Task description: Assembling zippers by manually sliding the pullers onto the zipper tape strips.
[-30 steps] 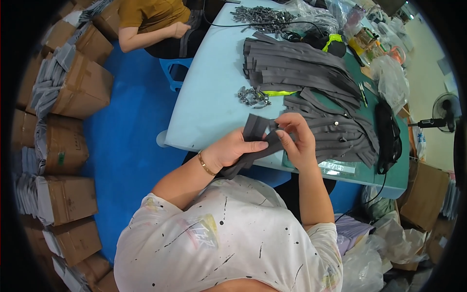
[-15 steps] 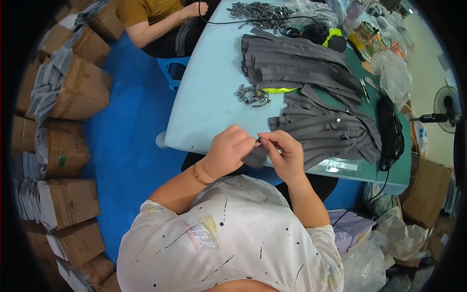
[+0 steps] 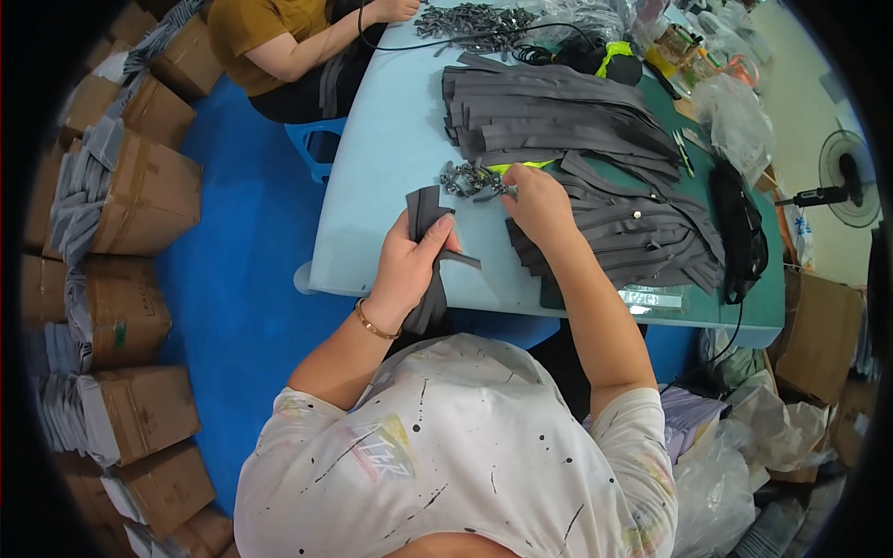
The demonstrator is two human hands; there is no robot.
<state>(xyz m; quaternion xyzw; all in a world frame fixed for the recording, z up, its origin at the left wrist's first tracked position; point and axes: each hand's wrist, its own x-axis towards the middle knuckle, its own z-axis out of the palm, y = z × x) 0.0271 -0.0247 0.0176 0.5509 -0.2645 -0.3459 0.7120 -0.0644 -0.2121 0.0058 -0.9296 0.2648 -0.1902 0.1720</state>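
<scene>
Left grip snug around a dark grey strip, right grip half-curled (hold unclear) at small metal pieces.

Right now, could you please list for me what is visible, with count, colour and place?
Table: one, pale blue and green, ahead
Strip piles: two, dark grey, on table
Held strip material: count unclear, dark grey, in grip
Small-part heaps: two, dark metallic, on table
Bundle: one, black, table's right side
Fan: one, dark, far right
Boxes: many, brown, mostly left
Plastic bags: several, clear, right side
Co-worker: one, mustard top, upper left
Stool: one, blue, under co-worker
Floor: one, blue, left
Bracelet: one, gold-coloured, left wrist
Left hand: one, bare, gripping strip material
Right hand: one, bare, at nearer heap
</scene>
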